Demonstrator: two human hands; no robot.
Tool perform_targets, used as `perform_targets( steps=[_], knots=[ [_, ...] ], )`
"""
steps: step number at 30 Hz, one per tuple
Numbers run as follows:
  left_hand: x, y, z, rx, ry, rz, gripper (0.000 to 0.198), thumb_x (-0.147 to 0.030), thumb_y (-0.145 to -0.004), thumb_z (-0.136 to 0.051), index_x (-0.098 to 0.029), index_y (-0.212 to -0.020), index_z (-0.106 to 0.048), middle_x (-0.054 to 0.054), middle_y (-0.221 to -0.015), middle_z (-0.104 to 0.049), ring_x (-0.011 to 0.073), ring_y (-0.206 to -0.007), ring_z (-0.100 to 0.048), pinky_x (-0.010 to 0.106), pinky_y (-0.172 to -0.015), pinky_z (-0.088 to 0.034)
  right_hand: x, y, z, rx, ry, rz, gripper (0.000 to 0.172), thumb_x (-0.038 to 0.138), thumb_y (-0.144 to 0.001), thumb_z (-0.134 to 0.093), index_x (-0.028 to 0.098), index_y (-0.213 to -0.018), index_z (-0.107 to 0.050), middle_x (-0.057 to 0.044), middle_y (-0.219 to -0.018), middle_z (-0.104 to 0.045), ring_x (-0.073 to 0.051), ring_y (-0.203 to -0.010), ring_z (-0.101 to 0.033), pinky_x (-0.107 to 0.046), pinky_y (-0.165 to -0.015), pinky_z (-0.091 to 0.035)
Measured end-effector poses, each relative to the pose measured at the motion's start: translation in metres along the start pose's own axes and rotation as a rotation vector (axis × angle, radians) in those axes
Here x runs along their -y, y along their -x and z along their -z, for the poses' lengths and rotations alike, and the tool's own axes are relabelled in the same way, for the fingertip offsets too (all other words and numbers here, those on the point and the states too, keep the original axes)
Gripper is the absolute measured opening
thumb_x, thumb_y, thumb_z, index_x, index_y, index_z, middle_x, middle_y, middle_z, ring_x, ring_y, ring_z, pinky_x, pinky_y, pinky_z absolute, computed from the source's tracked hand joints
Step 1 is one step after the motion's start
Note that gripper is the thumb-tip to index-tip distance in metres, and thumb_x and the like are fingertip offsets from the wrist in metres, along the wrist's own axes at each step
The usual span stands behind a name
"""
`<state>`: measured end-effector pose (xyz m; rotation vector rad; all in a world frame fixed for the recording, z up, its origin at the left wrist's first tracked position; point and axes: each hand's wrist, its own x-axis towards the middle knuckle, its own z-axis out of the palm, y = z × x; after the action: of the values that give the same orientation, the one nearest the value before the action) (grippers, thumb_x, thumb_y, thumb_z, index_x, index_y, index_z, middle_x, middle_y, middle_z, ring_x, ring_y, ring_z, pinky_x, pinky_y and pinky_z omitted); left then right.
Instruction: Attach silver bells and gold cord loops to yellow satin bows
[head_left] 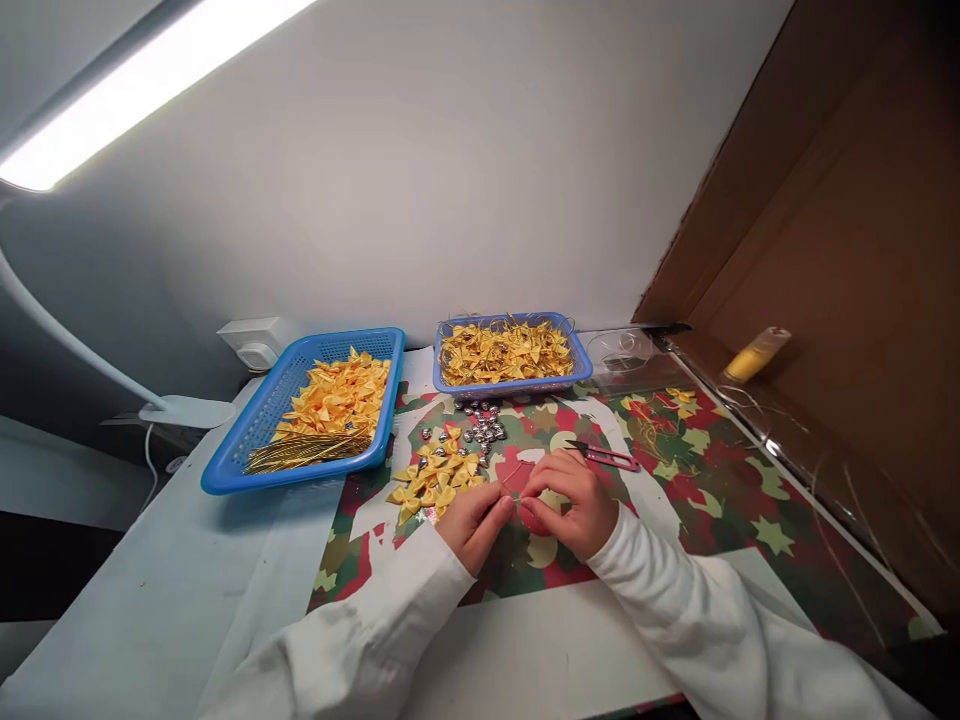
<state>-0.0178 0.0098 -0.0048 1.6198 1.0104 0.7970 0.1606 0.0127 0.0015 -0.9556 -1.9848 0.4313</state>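
Two hands are seen, held close together but slightly apart, above one camouflage-patterned cloth [724, 500]. The fingers of the left hand [476, 520] are curled, and by its thumb and forefinger a thin reddish strand [513, 473] seems to be pinched. The fingertips of the right hand [571, 500] are brought together also; what is held between them cannot be told. Just beyond the right hand, one pair of snips [611, 457] with red handles is placed. Beside the left hand, more than ten yellow bows [435, 478] are heaped, and behind them about twenty silver bells [486, 425] are scattered, too crowded for an exact count. Farther out, two blue baskets are set: the left basket [217, 478] is filled with many bows and one bundle of gold wire [307, 452], the right basket [510, 388] with bows and gold loops. To the right, some gold threads [654, 425] are laid. One yellow bottle [756, 356] is seen tilted; whether it is labelled cannot be read. Everything is lit by one lamp [150, 90].
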Motion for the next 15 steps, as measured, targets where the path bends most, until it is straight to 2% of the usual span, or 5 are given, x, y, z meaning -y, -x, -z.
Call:
perform_targets(
  steps=[3,5,10,13,15],
  knots=[
    [0.004,-0.004,-0.001,-0.106,0.362,0.165,0.046,-0.06,-0.072,-0.054,-0.016,-0.057,-0.05,-0.003,-0.054,-0.043,0.0095,-0.052,-0.035,0.024,-0.05,-0.026,0.001,0.001,-0.001,-0.006,0.019,-0.004,0.01,0.015,-0.075,-0.055,0.019,-0.065,-0.054,0.0,-0.066,-0.06,-0.016,-0.067,-0.052,-0.033,-0.068,-0.032],
    [0.009,-0.007,-0.002,-0.147,0.461,0.224,0.052,-0.067,-0.066,-0.055,-0.016,-0.057,-0.05,-0.002,-0.055,-0.047,0.0072,-0.046,-0.032,0.023,-0.045,-0.023,0.002,0.002,-0.001,-0.001,0.043,0.022,0.011,0.015,-0.074,-0.054,0.019,-0.064,-0.053,0.001,-0.064,-0.058,-0.015,-0.065,-0.051,-0.033,-0.067,-0.031],
    [0.016,-0.007,-0.002,-0.189,0.504,0.308,0.055,-0.062,-0.056,-0.068,-0.009,-0.072,-0.068,0.0,-0.051,-0.054,0.0033,-0.038,-0.026,0.021,-0.039,-0.018,0.006,0.004,0.0,0.015,0.084,0.14,0.008,0.014,-0.073,-0.052,0.019,-0.066,-0.054,0.001,-0.065,-0.059,-0.014,-0.064,-0.048,-0.033,-0.068,-0.028],
    [0.014,-0.001,-0.002,-0.201,0.413,0.329,0.045,-0.053,-0.059,-0.072,-0.011,-0.076,-0.074,-0.003,-0.039,-0.048,0.004,-0.036,-0.029,0.02,-0.038,-0.018,0.006,0.005,0.001,0.021,0.093,0.163,0.008,0.013,-0.075,-0.051,0.018,-0.069,-0.054,0.0,-0.068,-0.06,-0.014,-0.065,-0.048,-0.033,-0.068,-0.027],
    [0.009,0.003,-0.003,-0.189,0.337,0.298,0.036,-0.047,-0.062,-0.072,-0.014,-0.077,-0.076,0.0,-0.044,-0.058,0.0044,-0.034,-0.032,0.02,-0.036,-0.021,0.005,0.006,0.002,0.028,0.099,0.178,0.008,0.013,-0.076,-0.05,0.018,-0.071,-0.053,0.0,-0.07,-0.06,-0.014,-0.066,-0.048,-0.033,-0.068,-0.026]
  ],
)
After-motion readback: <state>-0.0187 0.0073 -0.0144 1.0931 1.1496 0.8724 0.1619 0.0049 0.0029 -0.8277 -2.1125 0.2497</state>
